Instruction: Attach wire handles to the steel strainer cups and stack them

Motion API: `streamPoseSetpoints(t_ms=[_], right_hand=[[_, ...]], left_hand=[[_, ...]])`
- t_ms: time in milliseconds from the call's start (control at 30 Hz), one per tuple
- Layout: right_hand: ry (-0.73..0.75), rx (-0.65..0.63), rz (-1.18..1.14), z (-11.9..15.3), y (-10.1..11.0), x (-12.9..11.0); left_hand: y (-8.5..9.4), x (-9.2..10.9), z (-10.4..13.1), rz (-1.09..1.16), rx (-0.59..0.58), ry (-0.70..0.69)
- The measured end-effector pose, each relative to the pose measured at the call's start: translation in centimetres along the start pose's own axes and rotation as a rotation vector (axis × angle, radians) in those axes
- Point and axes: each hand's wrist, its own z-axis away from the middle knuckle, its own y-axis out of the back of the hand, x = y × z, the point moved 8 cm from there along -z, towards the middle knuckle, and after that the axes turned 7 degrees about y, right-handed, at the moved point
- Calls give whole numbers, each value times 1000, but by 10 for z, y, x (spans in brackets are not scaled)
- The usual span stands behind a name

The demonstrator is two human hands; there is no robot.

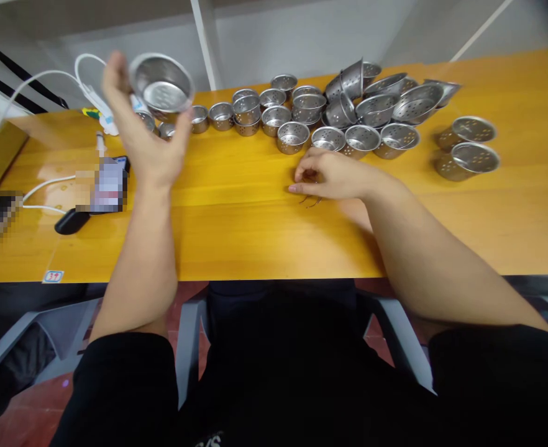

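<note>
My left hand [155,146] is raised at the left, its thumb and fingers gripping a perforated metal strainer cup [162,81]. The cup is tilted, so its shiny inside faces me. Over the middle of the table, my right hand [327,174] has its fingers curled and closed. Thin curved wire pieces [312,201] show just below those fingers; I cannot tell whether they are held or lie on the wood. Just behind the right hand stands another strainer cup [328,139], part of a row.
Several strainer cups [292,136] line the table's back, with a leaning pile [376,108] further right. Two blurred cups [470,161] stand apart at the right. A phone [110,185], a black mouse-like object [72,220] and white cables [45,181] occupy the left of the wooden table [237,230].
</note>
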Motion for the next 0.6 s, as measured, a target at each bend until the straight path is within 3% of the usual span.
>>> streamPoseSetpoints(t_ms=[67,133,233,367,500,600], right_hand=[[-17,9,13,-1,0,2],[-27,21,20,-1,0,3],[-28,25,28,-1,-1,3],[-33,-2,36,-1,-3,1],[-34,-15,47,-1,-3,-1],[-38,-18,52,-1,-4,0]], left_hand=[[29,-33,-12,-87,178,-3],[47,-71,-15,-237,197,129],[68,-102,-7,-396,190,266],[70,-105,7,-474,85,458],[56,-86,8,-462,-25,527],[52,-87,9,-439,-71,591]])
